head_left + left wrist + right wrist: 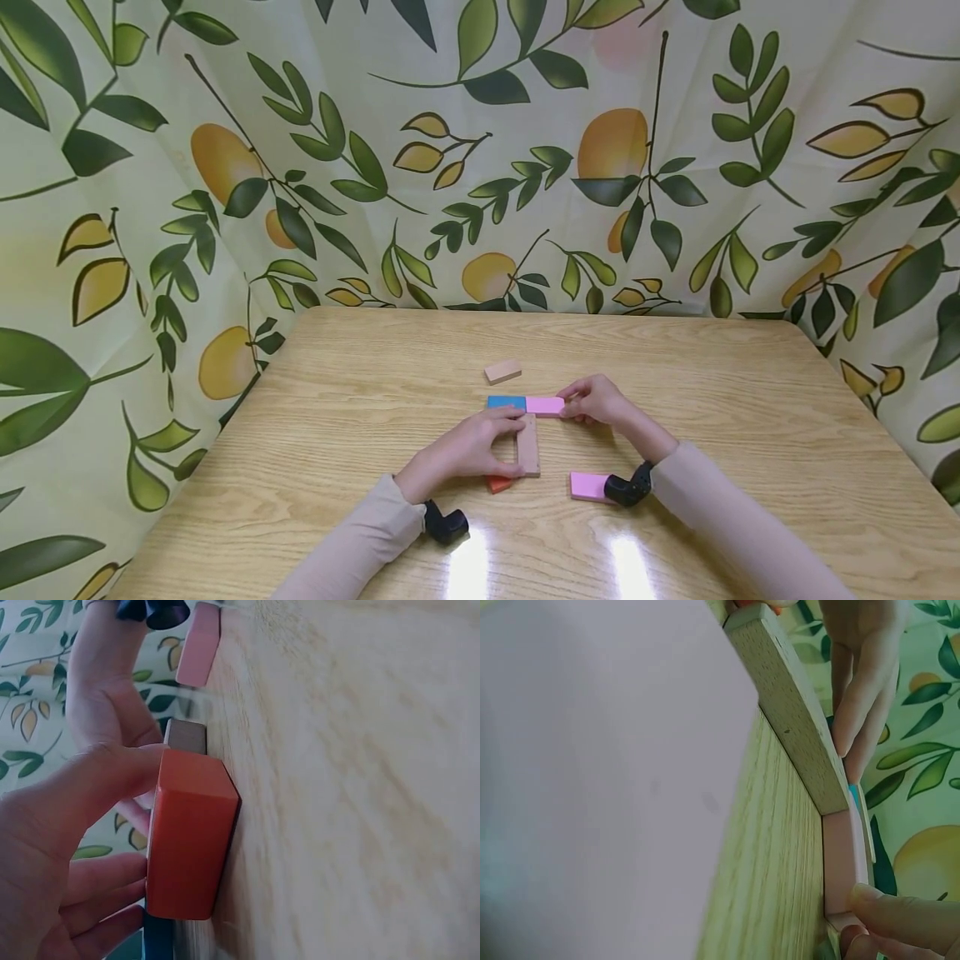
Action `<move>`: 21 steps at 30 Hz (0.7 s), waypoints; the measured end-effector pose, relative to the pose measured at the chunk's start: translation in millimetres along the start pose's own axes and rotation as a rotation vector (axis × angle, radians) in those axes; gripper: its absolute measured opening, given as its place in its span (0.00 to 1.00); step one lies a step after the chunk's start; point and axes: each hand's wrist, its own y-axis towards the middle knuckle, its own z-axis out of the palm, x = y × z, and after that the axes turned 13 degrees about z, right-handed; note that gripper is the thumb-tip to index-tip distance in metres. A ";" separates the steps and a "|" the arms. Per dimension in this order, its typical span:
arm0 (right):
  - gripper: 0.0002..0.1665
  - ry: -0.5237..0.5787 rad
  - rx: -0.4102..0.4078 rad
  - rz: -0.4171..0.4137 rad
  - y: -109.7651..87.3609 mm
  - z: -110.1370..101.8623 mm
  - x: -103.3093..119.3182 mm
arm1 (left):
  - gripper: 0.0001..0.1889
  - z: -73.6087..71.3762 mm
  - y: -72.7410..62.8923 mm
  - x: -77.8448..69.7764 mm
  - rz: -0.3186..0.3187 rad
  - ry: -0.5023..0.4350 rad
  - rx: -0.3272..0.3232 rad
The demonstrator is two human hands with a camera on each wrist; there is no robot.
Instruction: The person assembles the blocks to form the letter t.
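Note:
In the head view my right hand [596,400] pinches the right end of a pink block [543,406], whose left end meets a blue block [506,402]. My left hand [472,446] grips a plain wooden block [528,450], thumb near its close end and fingertips near its far end. That block runs toward me from under the blue and pink pair. Beneath the left thumb lies a red block [498,483], mostly hidden there but large in the left wrist view, where the red block [191,832] stands between the camera and the wooden block.
A second pink block [588,486] lies under the right wrist, partly covered by its black wrist camera [628,487]. Farther back rests another plain wooden block [502,372]. Leaf-patterned cloth [487,208] hangs behind the wooden table [360,375].

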 end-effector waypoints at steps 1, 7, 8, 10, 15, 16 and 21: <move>0.18 0.001 0.001 0.002 0.8 -0.1 -0.1 | 0.35 0.0 0.2 -0.1 0.000 0.000 -0.001; 0.19 0.002 0.009 0.000 3.4 -0.5 -1.2 | 0.35 0.2 0.7 -0.3 0.006 0.017 -0.004; 0.19 0.004 0.010 0.001 3.2 -0.6 -1.1 | 0.35 0.0 0.6 -0.4 0.006 0.021 -0.003; 0.19 0.005 0.013 -0.002 2.7 -0.8 -0.9 | 0.35 -0.4 0.6 -0.4 0.007 0.025 -0.002; 0.19 0.010 0.017 -0.012 1.5 -0.8 -0.9 | 0.35 -0.1 1.1 0.5 -0.001 0.016 0.001; 0.19 0.006 0.017 -0.015 1.5 -0.7 -1.1 | 0.35 0.0 1.2 0.9 -0.002 0.013 0.000; 0.19 0.006 0.009 -0.006 2.4 -0.3 -1.7 | 0.36 0.9 1.1 1.6 0.007 0.029 0.007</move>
